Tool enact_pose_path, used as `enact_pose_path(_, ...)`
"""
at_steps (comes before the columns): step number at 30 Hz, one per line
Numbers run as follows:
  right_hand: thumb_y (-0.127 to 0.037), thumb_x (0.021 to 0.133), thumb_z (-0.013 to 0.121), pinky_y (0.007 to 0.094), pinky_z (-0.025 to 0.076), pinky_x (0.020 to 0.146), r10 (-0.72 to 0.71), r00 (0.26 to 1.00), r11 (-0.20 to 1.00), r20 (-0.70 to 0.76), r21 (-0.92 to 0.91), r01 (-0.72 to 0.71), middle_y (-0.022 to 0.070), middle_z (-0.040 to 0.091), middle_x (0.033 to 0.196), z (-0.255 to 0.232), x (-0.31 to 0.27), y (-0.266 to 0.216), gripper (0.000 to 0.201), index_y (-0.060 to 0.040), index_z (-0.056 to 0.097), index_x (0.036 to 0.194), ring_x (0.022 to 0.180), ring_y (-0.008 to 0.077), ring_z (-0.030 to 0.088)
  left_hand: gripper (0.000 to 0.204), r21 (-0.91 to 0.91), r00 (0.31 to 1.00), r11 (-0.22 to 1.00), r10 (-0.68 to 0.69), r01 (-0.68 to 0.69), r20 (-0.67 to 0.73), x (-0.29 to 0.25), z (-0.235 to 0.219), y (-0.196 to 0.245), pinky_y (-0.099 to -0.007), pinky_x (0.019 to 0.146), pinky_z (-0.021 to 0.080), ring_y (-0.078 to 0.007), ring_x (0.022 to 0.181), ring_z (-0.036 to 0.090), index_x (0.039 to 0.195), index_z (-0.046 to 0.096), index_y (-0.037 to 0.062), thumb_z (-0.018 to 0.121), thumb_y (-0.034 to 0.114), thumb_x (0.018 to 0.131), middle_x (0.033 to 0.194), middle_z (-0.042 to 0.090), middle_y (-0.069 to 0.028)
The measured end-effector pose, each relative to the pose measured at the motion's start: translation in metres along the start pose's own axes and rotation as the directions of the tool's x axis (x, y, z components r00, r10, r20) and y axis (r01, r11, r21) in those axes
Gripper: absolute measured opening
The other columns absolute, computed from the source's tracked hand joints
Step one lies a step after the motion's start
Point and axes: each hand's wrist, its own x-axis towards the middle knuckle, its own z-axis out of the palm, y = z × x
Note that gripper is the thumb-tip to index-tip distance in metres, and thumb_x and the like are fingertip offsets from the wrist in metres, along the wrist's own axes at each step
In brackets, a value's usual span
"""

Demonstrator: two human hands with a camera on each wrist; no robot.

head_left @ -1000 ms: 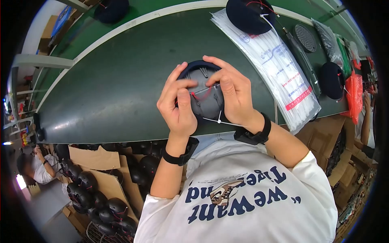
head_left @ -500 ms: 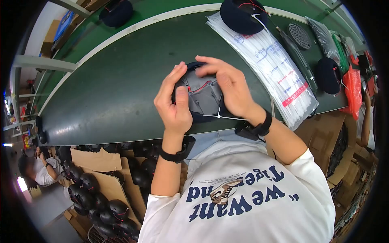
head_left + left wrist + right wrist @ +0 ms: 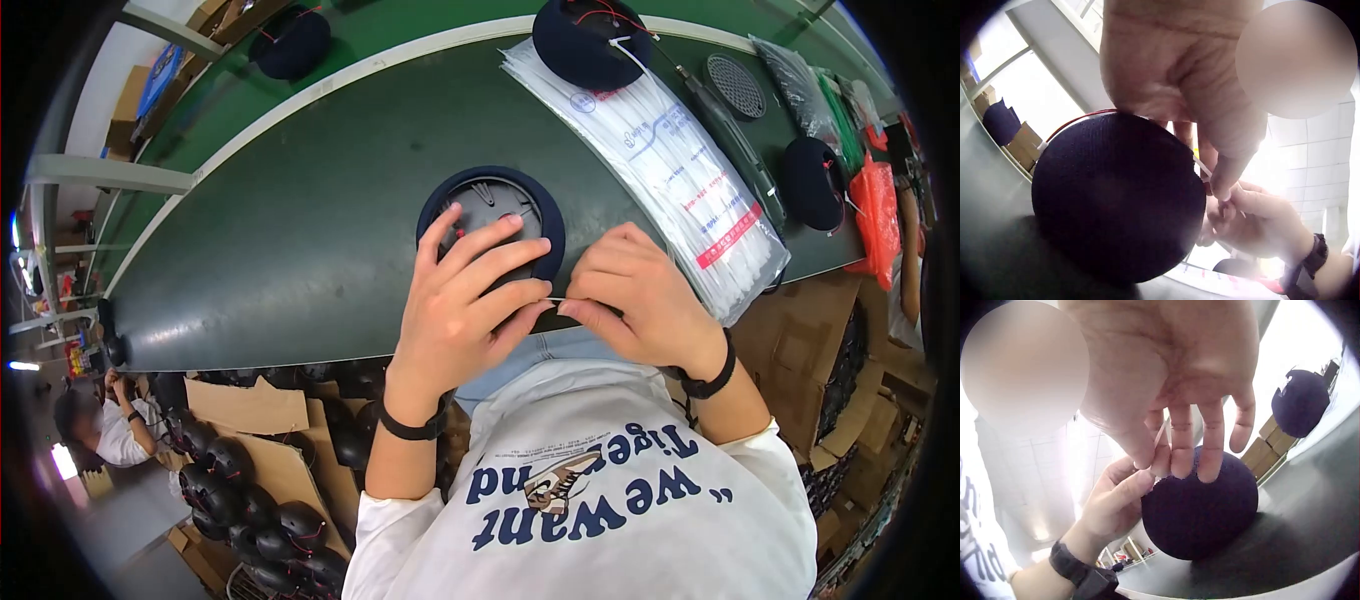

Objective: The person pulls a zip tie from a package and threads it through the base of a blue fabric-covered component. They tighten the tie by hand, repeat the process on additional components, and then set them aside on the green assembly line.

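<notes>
A round shell in dark navy fabric (image 3: 548,215), with a grey plastic inside (image 3: 485,198) and a bit of red wire, is on the green table in front of me. My left hand (image 3: 450,315) spreads several fingers across its open side, while thumb and forefinger pinch a thin white cable tie (image 3: 557,299) at the shell's near edge. From the other side, my right hand (image 3: 640,295) pinches the same tie between thumb and fingertips. The left wrist view shows the fabric back of the shell (image 3: 1116,200) and the tie (image 3: 1202,165) running to the fingertips.
To the right lies a clear bag of white cable ties (image 3: 665,175), with another navy shell (image 3: 590,45) on it. Beyond are a black pen-shaped tool (image 3: 735,140), a round grille (image 3: 736,85), a further shell (image 3: 812,185) and a red bag (image 3: 875,225). Black domes (image 3: 225,455) fill cartons below.
Both hands have left the shell's sides. The left moved across the shell's open face, the right drew back to its near right edge, and both now pinch the cable tie.
</notes>
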Motion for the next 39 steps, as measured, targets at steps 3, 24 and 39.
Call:
enact_pose_path(3, -0.018, 0.094, 0.077, 0.0412, 0.045, 0.092, -0.007, 1.000, 1.000, -0.017, 0.018, 0.007, 0.0065, 0.061, 0.084, -0.011, 0.001, 0.010, 0.014, -0.0084, 0.068, 0.089, 0.087, 0.0285, 0.062, 0.018, 0.043, 0.998, 0.999, -0.018, 0.020, -0.064, -0.001, 0.006, 0.002, -0.0569, 0.120, 0.039, -0.0269, 0.127, 0.069, 0.090, 0.080, 0.0177, 0.088, 0.012, 0.076, 0.121, 0.078, -0.0015)
enact_pose_path(24, -0.018, 0.090, 0.080, 0.0389, 0.047, 0.085, -0.105, 0.990, 0.973, -0.098, -0.215, 0.082, 0.0034, 0.058, 0.085, -0.017, 0.003, 0.016, 0.019, -0.0091, 0.064, 0.088, 0.082, 0.0266, 0.061, 0.020, 0.055, 0.977, 0.998, -0.028, 0.041, -0.211, 0.001, 0.026, -0.005, -0.0513, 0.113, 0.044, -0.0278, 0.123, 0.070, 0.092, 0.084, 0.0204, 0.087, 0.013, 0.074, 0.117, 0.078, -0.0041)
enact_pose_path(39, -0.023, 0.114, 0.046, 0.0413, 0.031, 0.128, 0.107, 0.994, 0.796, -0.031, 0.602, -0.067, 0.0173, 0.052, 0.163, 0.027, 0.071, 0.059, 0.047, -0.0015, 0.057, 0.154, 0.155, 0.0303, 0.043, 0.070, -0.353, 0.732, 0.871, -0.482, 0.341, -0.482, -0.008, 0.059, -0.013, -0.0502, 0.118, 0.042, -0.0442, 0.142, 0.055, 0.150, 0.053, -0.0066, 0.069, 0.041, 0.101, 0.155, 0.054, -0.0301)
